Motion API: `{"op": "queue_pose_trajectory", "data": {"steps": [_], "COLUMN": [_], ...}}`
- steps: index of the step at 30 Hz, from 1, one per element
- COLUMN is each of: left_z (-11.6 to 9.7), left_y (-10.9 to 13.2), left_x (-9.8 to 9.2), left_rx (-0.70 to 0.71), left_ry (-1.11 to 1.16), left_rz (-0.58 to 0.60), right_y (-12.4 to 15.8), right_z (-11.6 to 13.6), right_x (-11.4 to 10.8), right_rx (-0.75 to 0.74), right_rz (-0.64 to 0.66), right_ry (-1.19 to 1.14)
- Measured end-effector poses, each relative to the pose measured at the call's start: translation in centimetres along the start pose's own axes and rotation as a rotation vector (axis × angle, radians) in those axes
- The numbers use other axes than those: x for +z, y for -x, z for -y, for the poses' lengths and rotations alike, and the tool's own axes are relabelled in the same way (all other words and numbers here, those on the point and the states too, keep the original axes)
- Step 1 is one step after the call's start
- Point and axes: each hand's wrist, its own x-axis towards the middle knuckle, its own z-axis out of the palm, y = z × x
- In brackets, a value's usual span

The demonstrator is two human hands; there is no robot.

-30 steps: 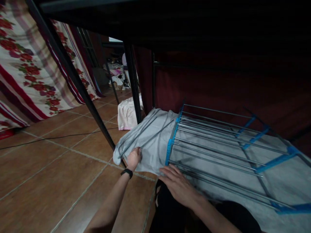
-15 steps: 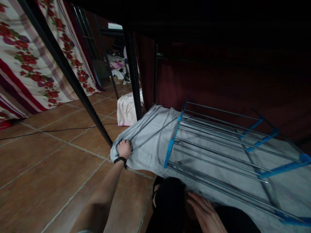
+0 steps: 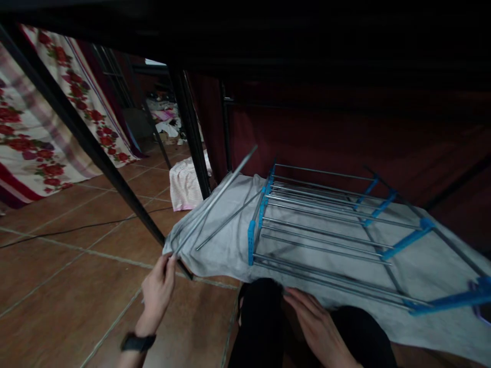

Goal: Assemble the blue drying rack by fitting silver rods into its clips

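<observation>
My left hand [image 3: 158, 286] is closed on the near end of a grey metal rod [image 3: 226, 185], just off the edge of the grey cloth. The rod slants up and away, its far end raised before the dark red curtain. A second metal rod [image 3: 230, 217] lies on the cloth [image 3: 226, 255]. To its right rests a drying rack with blue plastic joints [image 3: 251, 243] and several metal bars. My right hand [image 3: 316, 327] rests by my knee with fingers stretched out, and it appears to hold nothing.
A dark metal frame surrounds the cloth, with a slanting post [image 3: 103, 158] at left and a dark surface overhead. The dark red curtain [image 3: 307, 138] hangs behind. A striped cloth [image 3: 186, 186] and a black cable [image 3: 84, 227] are on the tiled floor.
My left hand has lifted the rod off the cloth and drawn it back toward me, tilting its far end up. My right hand stays by my knee. The view has shifted slightly.
</observation>
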Motion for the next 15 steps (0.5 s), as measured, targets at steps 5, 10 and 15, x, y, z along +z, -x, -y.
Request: {"op": "queue_pose_trajectory", "data": {"steps": [5,10,15], "left_z": [-3.6,-10.3,-17.8], "left_y": [7.5,9.0,8.3], "left_x": [-3.5,-1.7,2.4], "left_rx": [0.103,0.367,0.779], "left_ry": [0.356,0.292,0.116], "left_rz": [0.289,0.628,0.631], "right_y": [-1.7,-3.1,-2.3], "right_z": [2.7,3.2,0.4], "right_x": [-3.9,-6.2,-6.6], "right_rx": [-0.075,-0.123,-0.066], "right_rz": [-0.316,-0.234,-0.074], "right_ry": [0.053,0.171,0.282]}}
